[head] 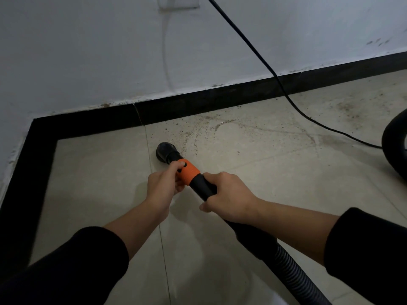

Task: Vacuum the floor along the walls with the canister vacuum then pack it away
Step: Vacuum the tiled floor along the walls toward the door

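Item: black ribbed vacuum hose [293,267] with orange plastic collar [191,172] and round black brush nozzle [165,150]. The left grip [164,183] pinches the collar; the right grip [229,194], just behind it, clasps the black tube. The nozzle rests on the pale tiled floor [88,172] just ahead of the left grip, near the black skirting board [198,102]. Progress: vacuuming apparently under way, with grey grit [343,106] left well to the right. Packing away not yet begun.

No legible txt or labels.
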